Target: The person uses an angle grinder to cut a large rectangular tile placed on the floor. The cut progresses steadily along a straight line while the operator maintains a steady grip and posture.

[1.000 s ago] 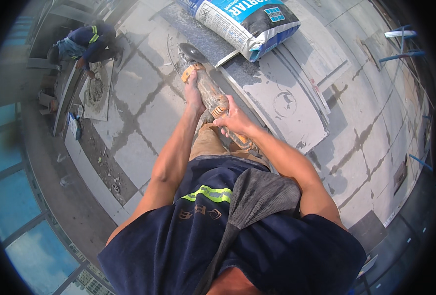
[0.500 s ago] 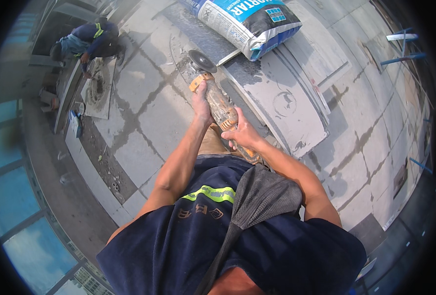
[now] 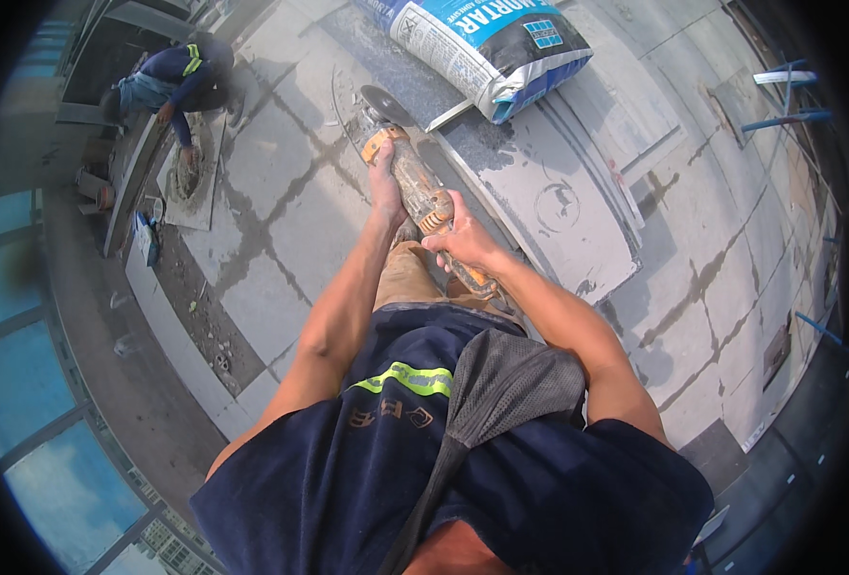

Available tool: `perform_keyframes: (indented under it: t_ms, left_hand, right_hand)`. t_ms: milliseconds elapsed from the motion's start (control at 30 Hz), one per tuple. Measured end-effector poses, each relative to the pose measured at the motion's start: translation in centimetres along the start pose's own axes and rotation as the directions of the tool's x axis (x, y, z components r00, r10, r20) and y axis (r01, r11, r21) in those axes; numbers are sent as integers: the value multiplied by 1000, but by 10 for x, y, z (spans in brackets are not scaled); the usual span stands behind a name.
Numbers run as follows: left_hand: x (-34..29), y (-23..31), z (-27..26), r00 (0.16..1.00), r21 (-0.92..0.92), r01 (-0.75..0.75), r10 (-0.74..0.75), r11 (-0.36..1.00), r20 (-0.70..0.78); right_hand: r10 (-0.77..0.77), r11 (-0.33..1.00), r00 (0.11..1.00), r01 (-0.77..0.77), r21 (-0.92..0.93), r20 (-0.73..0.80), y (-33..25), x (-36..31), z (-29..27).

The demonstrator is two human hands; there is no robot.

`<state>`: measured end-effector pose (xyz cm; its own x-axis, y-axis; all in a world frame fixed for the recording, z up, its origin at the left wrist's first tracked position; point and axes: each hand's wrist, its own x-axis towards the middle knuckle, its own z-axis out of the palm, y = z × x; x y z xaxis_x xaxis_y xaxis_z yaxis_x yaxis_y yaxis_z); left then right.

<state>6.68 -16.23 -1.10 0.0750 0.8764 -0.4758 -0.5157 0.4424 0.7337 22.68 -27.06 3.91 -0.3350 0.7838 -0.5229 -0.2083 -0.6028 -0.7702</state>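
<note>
An angle grinder, orange and coated with grey dust, is held in both hands in front of me. Round its front end, just behind the head, my left hand is closed. My right hand grips the body farther back, near the rear handle. The dark round disc points away from me, beside the edge of a stack of stone slabs. Whether the disc touches anything I cannot tell. On the slabs lies a blue, white and black mortar bag.
At the far left a person crouches, one hand at a pile of wet mortar on a board. A debris-filled strip runs along the left. Blue metal legs stand at the far right. Large grey tiles cover the floor.
The grinder and both my hands have shifted slightly left and away from me. The crouching person's arm now reaches down to the mortar pile.
</note>
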Motion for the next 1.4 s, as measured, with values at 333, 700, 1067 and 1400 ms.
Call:
perform_keyframes:
  t_ms: [333,700,1067,1400]
  left_hand:
    - [12,4,-3,999,-8,25,-25,1000,29]
    - [-30,-15,4,1000,8,25,-25,1000,-12]
    - [-31,-26,-4,1000,24,25,-25,999,-7]
    - [-2,5,3,999,13,33,-34,999,6]
  right_hand:
    - [13,999,999,-14,-46,-33,-6,9,2]
    - [-8,995,999,3,-103,-46,17,-28,-2]
    - [-37,996,999,34,-84,-37,23,-38,-2]
    - [7,1000,1000,-8,-30,-17,-7,-4,3]
